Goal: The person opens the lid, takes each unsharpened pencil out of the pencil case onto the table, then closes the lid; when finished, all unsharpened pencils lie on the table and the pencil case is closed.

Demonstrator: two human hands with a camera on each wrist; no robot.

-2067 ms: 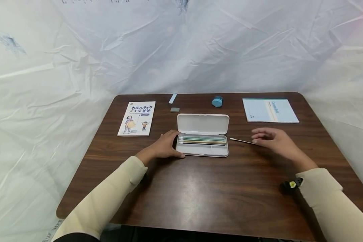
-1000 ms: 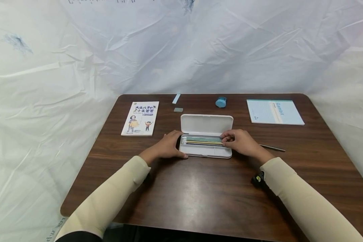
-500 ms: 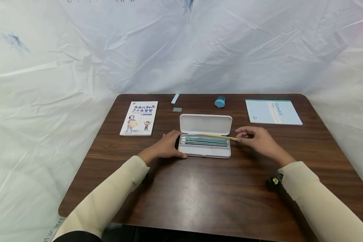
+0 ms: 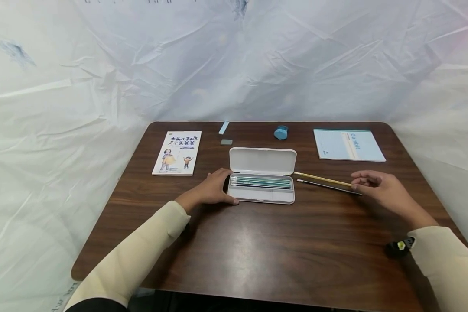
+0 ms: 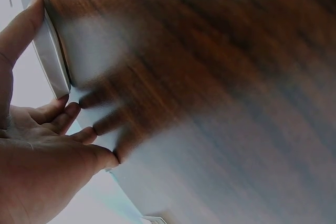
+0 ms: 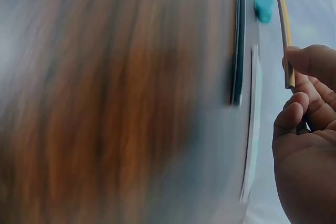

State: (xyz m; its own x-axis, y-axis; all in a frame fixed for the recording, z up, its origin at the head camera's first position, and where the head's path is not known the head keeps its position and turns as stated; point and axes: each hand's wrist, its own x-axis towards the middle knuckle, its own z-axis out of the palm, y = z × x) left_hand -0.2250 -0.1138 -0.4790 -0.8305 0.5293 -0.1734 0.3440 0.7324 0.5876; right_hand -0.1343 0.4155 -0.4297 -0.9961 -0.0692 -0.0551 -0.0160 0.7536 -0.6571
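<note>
Yellow pencil (image 4: 323, 178) is pinched near its right end between the thumb and fingers of the right hand (image 4: 378, 190), and stretches leftward to finish just beside the right hinge corner of the pencil case (image 4: 249, 193). Whether that far end touches the case cannot be told. A dark pencil (image 4: 329, 187) lies on the bench (image 4: 226, 242) just in front of it, slanted nearly the same way. The left hand (image 4: 212, 187) grips the left end of the case, its thumb at the front edge and its fingers curled round towards the back. The case stands open, lid raised behind, with green and dark pencils (image 4: 261, 182) side by side in the rear compartment.

The pinch sits so close to one end that the long free length could swing or dip if the thumb slackens. Dipping, it could knock the dark pencil and set it rolling, since nothing visible blocks its way across the smooth bench. A sideways sweep could catch the hinge corner and twist the pencil out of the fingers. The lid, likely light, might drop if the left hand pushes the case unevenly. The notebook (image 4: 349, 144) lies well behind, an unlikely obstacle.
</note>
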